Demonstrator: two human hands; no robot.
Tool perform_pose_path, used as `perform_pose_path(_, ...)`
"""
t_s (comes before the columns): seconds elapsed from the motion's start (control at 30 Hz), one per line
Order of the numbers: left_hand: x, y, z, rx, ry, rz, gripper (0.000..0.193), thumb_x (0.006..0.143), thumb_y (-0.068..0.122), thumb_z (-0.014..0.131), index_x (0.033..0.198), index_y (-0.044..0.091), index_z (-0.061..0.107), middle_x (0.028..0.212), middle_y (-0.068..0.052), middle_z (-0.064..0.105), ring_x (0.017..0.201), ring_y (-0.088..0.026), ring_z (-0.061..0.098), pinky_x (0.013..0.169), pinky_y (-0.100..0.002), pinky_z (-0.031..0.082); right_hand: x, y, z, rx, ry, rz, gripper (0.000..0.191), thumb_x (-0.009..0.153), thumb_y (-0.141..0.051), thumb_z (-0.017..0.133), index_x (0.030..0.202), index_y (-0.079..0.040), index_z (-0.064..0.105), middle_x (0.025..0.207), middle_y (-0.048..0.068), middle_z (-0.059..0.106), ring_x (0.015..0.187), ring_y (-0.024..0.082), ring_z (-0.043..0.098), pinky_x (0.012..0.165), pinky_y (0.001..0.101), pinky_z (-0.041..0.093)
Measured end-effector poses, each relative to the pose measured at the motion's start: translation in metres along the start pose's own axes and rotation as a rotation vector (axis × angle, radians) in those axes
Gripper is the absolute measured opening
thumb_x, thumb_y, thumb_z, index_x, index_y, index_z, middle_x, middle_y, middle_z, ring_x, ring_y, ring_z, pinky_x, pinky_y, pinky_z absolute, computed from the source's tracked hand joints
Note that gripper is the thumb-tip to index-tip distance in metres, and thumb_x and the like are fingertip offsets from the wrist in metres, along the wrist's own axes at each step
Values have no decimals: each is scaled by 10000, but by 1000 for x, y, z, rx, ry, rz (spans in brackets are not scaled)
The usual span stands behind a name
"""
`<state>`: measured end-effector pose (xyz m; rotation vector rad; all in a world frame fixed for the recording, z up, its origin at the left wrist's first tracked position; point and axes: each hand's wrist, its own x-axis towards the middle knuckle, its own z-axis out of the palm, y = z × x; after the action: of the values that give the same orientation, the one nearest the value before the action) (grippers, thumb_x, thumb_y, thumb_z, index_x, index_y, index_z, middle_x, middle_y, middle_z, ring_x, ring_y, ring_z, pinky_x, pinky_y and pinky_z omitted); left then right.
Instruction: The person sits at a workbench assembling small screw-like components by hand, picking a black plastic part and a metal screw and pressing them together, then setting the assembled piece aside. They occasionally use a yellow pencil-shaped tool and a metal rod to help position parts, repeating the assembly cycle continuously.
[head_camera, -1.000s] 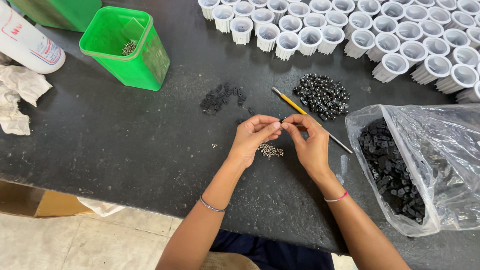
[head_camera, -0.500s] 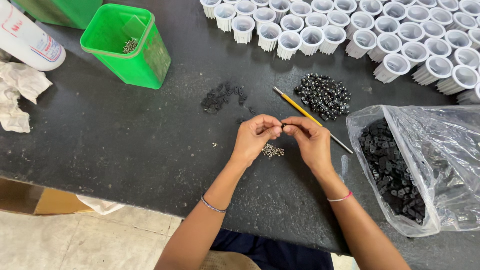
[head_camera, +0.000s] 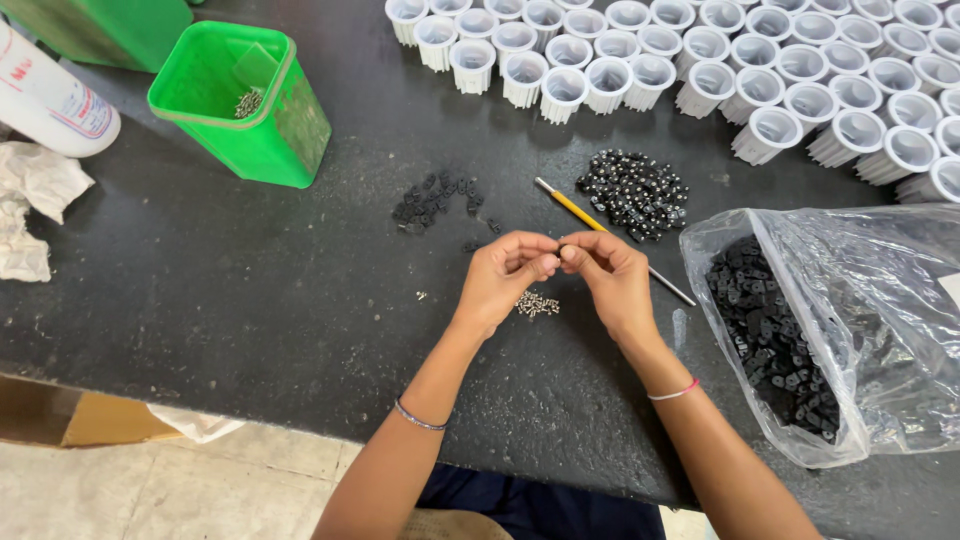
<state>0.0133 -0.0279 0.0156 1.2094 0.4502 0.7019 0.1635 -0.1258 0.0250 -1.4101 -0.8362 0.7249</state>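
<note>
Dark, speckled worktop (head_camera: 250, 320) fills the view, with a strip of pale floor at the near edge. At its middle the left hand (head_camera: 505, 275) and right hand (head_camera: 610, 275) meet fingertip to fingertip, both pinched shut on one tiny dark piece (head_camera: 562, 249) held just above the surface; its exact shape is too small to tell. Work this fine probably goes best with the wrists low and steady and the piece kept over the table, so a slip drops it close by.

Just under the hands lies a small heap of silvery screws (head_camera: 537, 304). Beyond them a yellow-handled screwdriver (head_camera: 585, 215) lies slantwise, between a loose scatter of black parts (head_camera: 432, 200) on the left and a denser pile of black beads (head_camera: 633, 192) on the right.

At the right a clear plastic bag (head_camera: 880, 330) lies open, holding many black parts. Far left, a green bin (head_camera: 215, 130) holds a few small metal bits. Rows of white ribbed cups (head_camera: 700, 60) along the far edge look empty.
</note>
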Motion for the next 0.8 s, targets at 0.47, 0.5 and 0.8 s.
perform_pose_path(0.47,3,16,-21,-134,234,62,243,993,153,691,1180,-3,709,1116,-96,732,985,-143,693,878,-285,579,1,-31,-27,-990,205,-410,162,890,-125,763,1034,-51,759,947,115,678,931,337,623,819,435,499)
perform_pose_path(0.5,3,18,-24,-194,247,42,244,994,175,670,1167,5,695,1138,-96,740,1005,-148,715,896,-285,594,1,-31,-27,-992,195,-381,152,899,-125,757,1033,-53,758,942,115,670,941,336,618,827,445,500)
perform_pose_path(0.8,10,11,-41,-237,352,17,303,988,143,667,1238,-26,676,1099,-132,740,949,-168,722,862,-297,603,-5,-25,-4,-957,75,-455,255,878,-186,771,1076,-40,704,992,122,643,948,342,604,822,450,498)
